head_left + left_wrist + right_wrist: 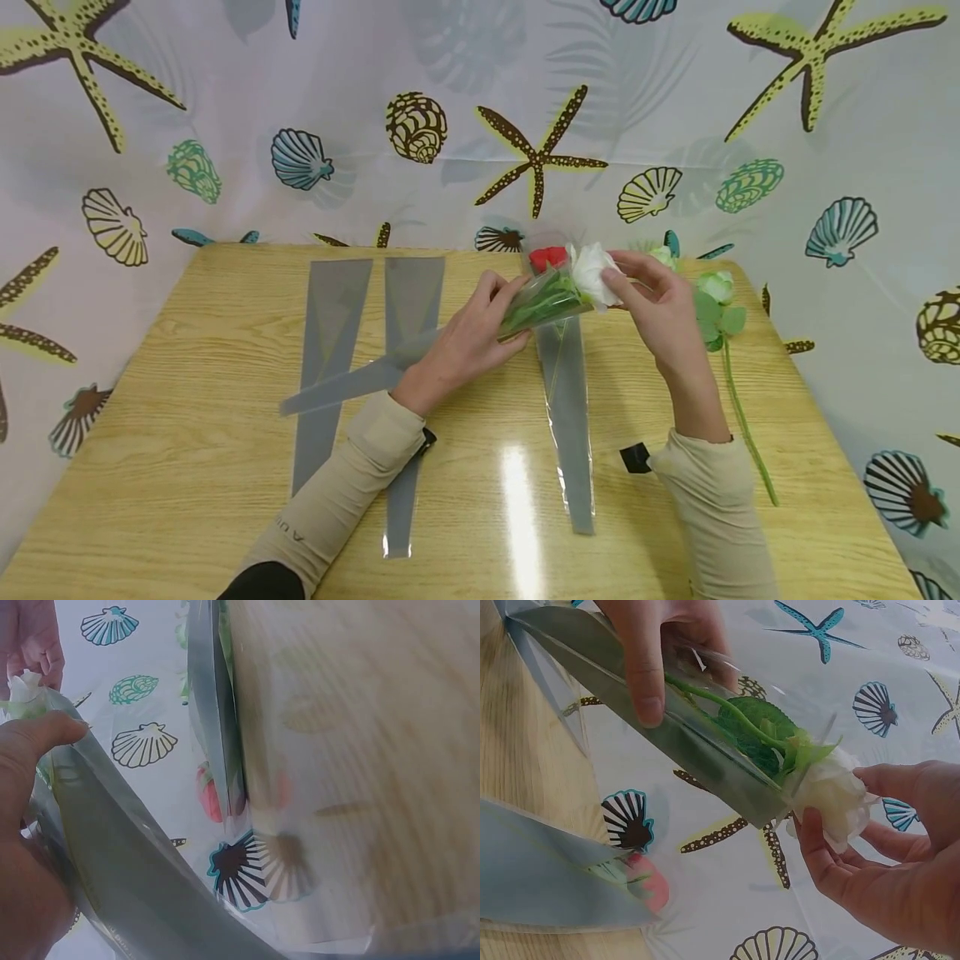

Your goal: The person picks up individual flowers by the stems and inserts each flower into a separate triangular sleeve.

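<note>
Above light wood-grain desk [187, 392], our left hand [474, 335] has fingers wrapped round tapered grey-and-clear plastic sleeve [694, 763]; our right hand [662, 302] pinches white ruffled flower [592, 272], stem inside sleeve, bloom at mouth. Caution: sideways pull could bend stem; overtight left grip could crease film.

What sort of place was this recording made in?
Probably an indoor spot set up for tabletop craft work, judging by the wooden table, the seashell-printed cloth behind it and the grey plastic flower sleeves laid out.
</note>
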Motion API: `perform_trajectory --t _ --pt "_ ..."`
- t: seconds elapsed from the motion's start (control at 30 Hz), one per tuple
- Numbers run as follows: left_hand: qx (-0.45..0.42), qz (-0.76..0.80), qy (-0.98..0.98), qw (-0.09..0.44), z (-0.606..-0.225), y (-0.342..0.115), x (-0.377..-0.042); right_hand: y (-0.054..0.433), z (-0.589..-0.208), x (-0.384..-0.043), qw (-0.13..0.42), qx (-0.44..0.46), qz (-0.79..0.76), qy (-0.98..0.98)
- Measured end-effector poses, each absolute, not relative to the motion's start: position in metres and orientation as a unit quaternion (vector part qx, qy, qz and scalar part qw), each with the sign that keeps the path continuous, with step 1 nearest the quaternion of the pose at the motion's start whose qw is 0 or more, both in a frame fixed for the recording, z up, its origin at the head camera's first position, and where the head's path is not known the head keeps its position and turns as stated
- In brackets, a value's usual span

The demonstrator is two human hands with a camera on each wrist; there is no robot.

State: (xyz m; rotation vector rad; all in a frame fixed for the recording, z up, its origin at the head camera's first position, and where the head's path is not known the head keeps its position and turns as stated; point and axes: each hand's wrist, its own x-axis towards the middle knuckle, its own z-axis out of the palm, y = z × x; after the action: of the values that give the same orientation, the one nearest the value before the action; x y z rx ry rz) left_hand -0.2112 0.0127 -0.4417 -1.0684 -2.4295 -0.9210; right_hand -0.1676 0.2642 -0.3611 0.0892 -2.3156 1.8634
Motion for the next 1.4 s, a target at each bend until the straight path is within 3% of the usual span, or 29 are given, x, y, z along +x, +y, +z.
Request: perform_trajectory --t 0.7,1.03,1.4 --pt "-0.371 -0.337 -0.848 0.170 -0.438 0.012 -0.212 0.258 -0.372 -0.173 0.081 0.038 0.603 -0.793" --pt "-0.370 -0.338 -0.849 0.170 -0.439 0.012 -0.214 0.263 -0.363 -0.165 0.129 0.044 0.554 -0.821" --pt "-0.361 -0.343 -0.852 0.162 -0.443 0.010 -0.214 0.260 -0.365 -0.165 0.095 0.061 0.506 -0.855"
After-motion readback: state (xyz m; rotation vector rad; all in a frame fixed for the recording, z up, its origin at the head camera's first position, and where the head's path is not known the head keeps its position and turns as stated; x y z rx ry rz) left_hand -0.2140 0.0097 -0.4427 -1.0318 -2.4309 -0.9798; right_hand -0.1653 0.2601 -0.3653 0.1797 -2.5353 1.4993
